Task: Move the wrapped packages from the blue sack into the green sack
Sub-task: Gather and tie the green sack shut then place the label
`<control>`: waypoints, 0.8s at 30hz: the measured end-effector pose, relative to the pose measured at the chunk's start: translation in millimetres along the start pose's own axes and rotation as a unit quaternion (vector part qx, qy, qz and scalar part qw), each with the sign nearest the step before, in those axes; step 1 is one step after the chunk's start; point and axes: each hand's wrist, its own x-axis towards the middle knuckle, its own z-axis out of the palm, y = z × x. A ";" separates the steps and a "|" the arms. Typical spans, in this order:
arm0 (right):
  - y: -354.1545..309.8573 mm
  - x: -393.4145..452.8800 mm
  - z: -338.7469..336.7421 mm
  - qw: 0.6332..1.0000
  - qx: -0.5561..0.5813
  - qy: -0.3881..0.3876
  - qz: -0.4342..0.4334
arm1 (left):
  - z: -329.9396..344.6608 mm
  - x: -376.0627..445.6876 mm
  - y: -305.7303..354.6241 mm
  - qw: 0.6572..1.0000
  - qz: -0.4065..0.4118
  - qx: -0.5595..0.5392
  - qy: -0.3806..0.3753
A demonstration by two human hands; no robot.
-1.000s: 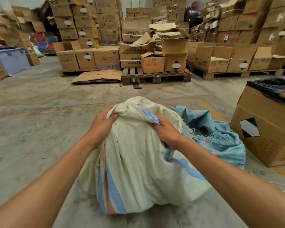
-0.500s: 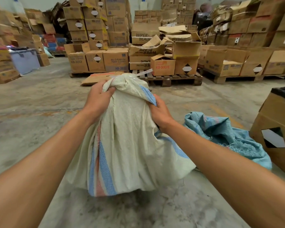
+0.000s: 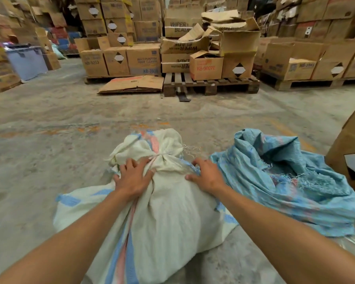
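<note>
Head view, looking down along both forearms: the left hand (image 3: 132,178) lies flat with fingers spread on the shoulder of the pale green sack (image 3: 164,218), fingertips just below the tied neck. The right hand (image 3: 207,175) rests on the same sack's other shoulder, fingers loosely spread and bent over the cloth, thumb pointing toward the left hand; whether it pinches any fabric cannot be told. Neither hand closes around anything.

Between the two hands and just beyond their fingertips, the sack's mouth is gathered and bound with a pale cord (image 3: 159,156), the bunched top flopping away from the person. Blue and pink stripes run down the sack under the left forearm. The sack is full and rounded and sits on the concrete floor (image 3: 49,128).

Just to the outer side of the right hand, touching the green sack, the blue sack (image 3: 285,181) lies slumped and crumpled, its frayed mouth open. No packages can be made out in it.

Farther out past the right hand stands a cardboard box (image 3: 350,152). Well beyond both hands are a wooden pallet (image 3: 211,84) and stacked cartons (image 3: 143,60).
</note>
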 end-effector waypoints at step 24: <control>199.4 -61.9 -62.2 0.959 -0.262 -0.090 0.061 | 119.5 -54.7 194.8 0.951 0.300 -0.070 -0.015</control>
